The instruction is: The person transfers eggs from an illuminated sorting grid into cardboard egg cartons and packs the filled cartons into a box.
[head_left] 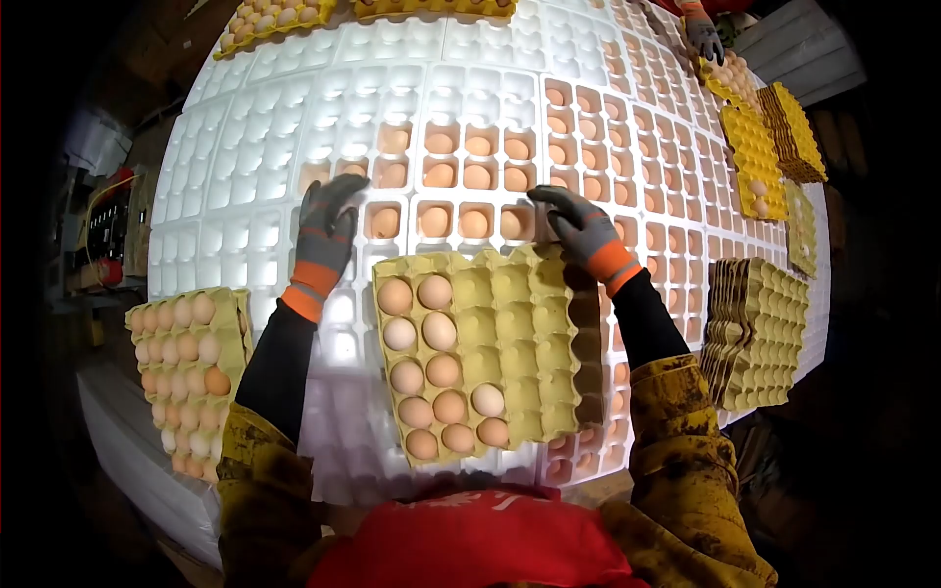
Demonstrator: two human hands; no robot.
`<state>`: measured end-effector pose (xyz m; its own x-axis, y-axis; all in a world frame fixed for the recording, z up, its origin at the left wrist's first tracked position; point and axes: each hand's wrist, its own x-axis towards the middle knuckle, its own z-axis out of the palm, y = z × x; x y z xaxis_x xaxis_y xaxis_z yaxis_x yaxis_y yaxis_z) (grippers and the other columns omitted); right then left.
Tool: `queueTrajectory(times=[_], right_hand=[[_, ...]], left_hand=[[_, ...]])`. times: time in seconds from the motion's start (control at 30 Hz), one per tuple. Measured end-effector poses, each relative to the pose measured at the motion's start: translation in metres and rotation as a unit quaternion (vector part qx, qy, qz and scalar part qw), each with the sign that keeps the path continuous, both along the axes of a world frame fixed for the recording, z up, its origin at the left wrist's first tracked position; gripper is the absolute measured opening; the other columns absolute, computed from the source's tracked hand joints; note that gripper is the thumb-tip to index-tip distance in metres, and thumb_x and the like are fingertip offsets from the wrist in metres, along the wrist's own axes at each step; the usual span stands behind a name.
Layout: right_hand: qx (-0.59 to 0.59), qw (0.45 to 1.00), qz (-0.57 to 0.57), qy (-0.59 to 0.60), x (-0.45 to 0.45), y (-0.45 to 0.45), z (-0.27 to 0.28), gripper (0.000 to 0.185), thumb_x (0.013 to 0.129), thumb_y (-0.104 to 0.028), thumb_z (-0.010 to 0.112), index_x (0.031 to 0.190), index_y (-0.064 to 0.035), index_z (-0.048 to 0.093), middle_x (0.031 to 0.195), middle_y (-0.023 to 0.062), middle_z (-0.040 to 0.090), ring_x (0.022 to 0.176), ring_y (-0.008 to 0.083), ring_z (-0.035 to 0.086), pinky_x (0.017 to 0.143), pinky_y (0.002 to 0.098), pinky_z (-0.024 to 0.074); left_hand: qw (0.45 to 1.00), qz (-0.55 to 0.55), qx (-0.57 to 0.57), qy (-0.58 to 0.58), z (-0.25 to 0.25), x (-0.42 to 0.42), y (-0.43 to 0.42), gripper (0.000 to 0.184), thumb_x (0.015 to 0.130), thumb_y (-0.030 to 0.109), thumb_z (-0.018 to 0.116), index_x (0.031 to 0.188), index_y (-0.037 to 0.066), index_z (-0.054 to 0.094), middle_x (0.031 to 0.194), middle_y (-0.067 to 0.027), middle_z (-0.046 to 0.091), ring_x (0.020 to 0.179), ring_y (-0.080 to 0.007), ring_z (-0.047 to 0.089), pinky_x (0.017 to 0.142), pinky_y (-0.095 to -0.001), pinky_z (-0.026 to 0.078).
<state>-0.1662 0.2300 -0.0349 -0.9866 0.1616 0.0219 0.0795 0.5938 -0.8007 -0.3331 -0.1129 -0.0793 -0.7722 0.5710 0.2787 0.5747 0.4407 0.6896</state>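
Both my hands wear grey gloves with orange cuffs. My left hand is over the white foam tray, its bent fingers apart beside an egg in a cell. My right hand reaches in from the other side, fingers curved and spread near an egg; I see nothing in its grip. Between my forearms lies a yellow-green egg carton. Brown and pale eggs fill its left columns, with a few in the third. The cups on its right side are bare.
Joined foam trays cover the table; many right-hand cells hold eggs. A filled carton stack stands left, empty carton stacks right. Yellow trays lie far right. Another person's gloved hand is at the top right, near eggs.
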Motion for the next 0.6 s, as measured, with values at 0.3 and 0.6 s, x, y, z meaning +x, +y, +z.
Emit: queueTrajectory(times=[0.3,0.6], right_hand=[[0.048,0.981,-0.185,-0.04,0.129,-0.033,0.072,0.036,0.096,-0.012,0.064,0.132,-0.0102,0.062,0.114,0.0089,0.068,0.096,0.019,0.069,0.08,0.0337,0.057],[-0.102,0.946,-0.305,0.04,0.207,-0.052,-0.008,0.031,0.095,-0.01,0.059,0.125,-0.001,0.063,0.114,0.0161,0.067,0.103,0.029,0.064,0.093,0.0369,0.05]], left_hand=[[0.967,0.138,0.052,-0.208,0.064,0.111,-0.04,0.027,0.1,0.015,0.06,0.124,0.002,0.065,0.118,-0.0111,0.066,0.107,-0.0196,0.065,0.093,-0.0327,0.05],[0.934,0.175,0.053,-0.308,0.05,0.226,-0.039,0.037,0.1,0.025,0.06,0.125,-0.003,0.062,0.114,-0.0157,0.068,0.101,-0.0237,0.064,0.09,-0.0359,0.051]])
